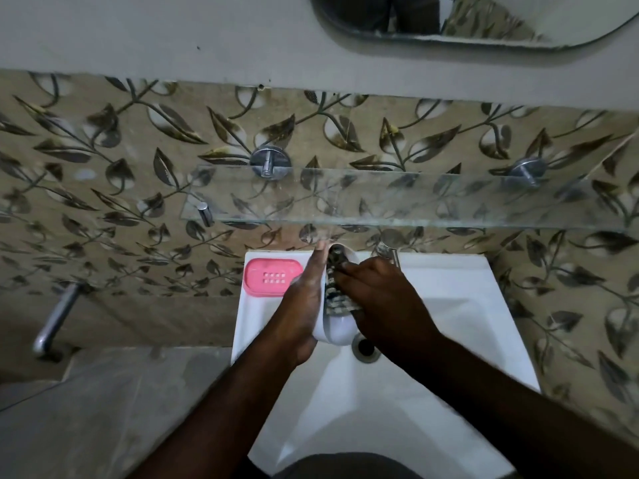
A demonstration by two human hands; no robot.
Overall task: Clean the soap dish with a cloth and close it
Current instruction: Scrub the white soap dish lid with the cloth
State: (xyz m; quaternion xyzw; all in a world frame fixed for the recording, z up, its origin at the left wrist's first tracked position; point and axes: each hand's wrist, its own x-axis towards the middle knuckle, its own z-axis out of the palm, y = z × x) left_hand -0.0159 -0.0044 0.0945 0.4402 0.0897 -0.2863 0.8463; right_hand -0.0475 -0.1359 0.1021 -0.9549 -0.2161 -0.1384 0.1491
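Currently only the head view is available, and in it the wiping step is in hand. The left hand (304,299) lies with straight fingers along the left side of the white soap dish (337,331), propping it on edge over the back of the basin. Its thumb is hidden, so a full grasp cannot be confirmed. The right hand (380,292) has its fingers curled on a dark patterned cloth (337,288) and presses it into the hollow of the dish.

A pink tray (271,276) with drain holes, apparently the dish's other part, lies flat on the back left corner of the sink (449,271), just beside the left hand. In my judgement cleaning is under way and closing is not yet begun. The next move calls for the cloth to come out and the two parts to be brought together with rims aligned. Whether the pink tray has been wiped cannot be told.

As to the surface, the sink is white, with its drain (364,347) just below the dish and a tap (389,252) at the back edge. A glass shelf (415,198) on chrome pegs hangs above it, against leaf-patterned tiles (103,167). A mirror (484,19) shows at the top, and a metal pipe (52,323) on the wall to the left.
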